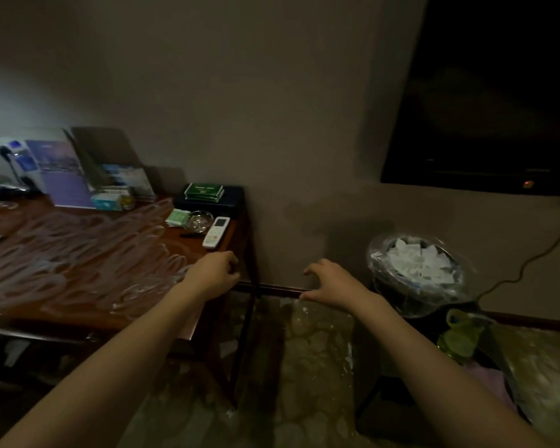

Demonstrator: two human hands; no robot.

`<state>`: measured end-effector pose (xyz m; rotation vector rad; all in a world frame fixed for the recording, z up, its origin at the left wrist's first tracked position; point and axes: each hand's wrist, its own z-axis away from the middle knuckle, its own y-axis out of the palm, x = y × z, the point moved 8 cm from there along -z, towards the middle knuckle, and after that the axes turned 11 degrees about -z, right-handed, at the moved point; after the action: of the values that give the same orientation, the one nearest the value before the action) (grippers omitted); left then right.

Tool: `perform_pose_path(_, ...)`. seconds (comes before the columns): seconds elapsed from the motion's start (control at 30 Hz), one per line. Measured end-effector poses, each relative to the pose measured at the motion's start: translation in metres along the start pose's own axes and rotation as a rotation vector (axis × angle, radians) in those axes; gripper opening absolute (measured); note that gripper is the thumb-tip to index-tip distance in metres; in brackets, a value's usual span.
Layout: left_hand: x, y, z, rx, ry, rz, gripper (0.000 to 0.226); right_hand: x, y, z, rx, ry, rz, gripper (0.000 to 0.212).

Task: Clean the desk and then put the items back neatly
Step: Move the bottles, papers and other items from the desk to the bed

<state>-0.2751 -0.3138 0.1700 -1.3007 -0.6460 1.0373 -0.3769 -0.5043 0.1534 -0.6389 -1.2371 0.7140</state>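
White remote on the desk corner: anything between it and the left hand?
Nothing visible. The left hand sits at the desk's right front edge, and the white remote lies just beyond it toward the wall, with only bare desktop between. The glass ashtray and black pen lie left of the remote.

Dim room, murky throughout. The only real light spills in from the upper left, washing the grey-beige wall (207, 76) pale there and fading to brown shadow rightward. The glossy reddish-brown wooden desk top (78, 253) catches that light in streaky swirls of glare. The dark rectangular screen on the right (482, 92) is near black, one tiny red light glowing. Grain and softness everywhere; print on the upright purple brochure (62, 176) is unreadable. Wide-angle bending tilts the edges, and both forearms stretch long.
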Motion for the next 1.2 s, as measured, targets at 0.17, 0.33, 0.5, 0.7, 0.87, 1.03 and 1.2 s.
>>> perform_pose_path(0.17, 0.073, 0.006, 0.038, -0.018, -0.066, 0.019, 0.034, 0.063, 0.044, -0.016, 0.070, -0.027, 0.050, 0.056)
perform_pose_path(0.33, 0.191, 0.002, 0.089, 0.021, -0.214, 0.044, 0.038, 0.159, 0.130, -0.040, 0.160, -0.079, 0.104, 0.057)
perform_pose_path(0.5, 0.322, -0.019, 0.152, -0.028, -0.357, 0.074, 0.032, 0.274, 0.225, -0.060, 0.297, -0.207, 0.123, 0.058)
perform_pose_path(0.7, 0.447, -0.037, 0.226, -0.114, -0.535, 0.110, 0.034, 0.392, 0.304, -0.077, 0.392, -0.369, 0.103, 0.052)
perform_pose_path(0.87, 0.516, -0.032, 0.260, -0.139, -0.620, 0.206, 0.037, 0.449, 0.351, -0.099, 0.438, -0.434, 0.146, 0.045)
perform_pose_path(1.03, 0.574, -0.005, 0.274, -0.133, -0.722, 0.293, 0.031, 0.487, 0.402, -0.136, 0.523, -0.488, 0.140, 0.045)
perform_pose_path(1.2, 0.647, 0.011, 0.261, -0.073, -0.821, 0.346, 0.031, 0.529, 0.453, -0.196, 0.563, -0.522, 0.145, 0.044)
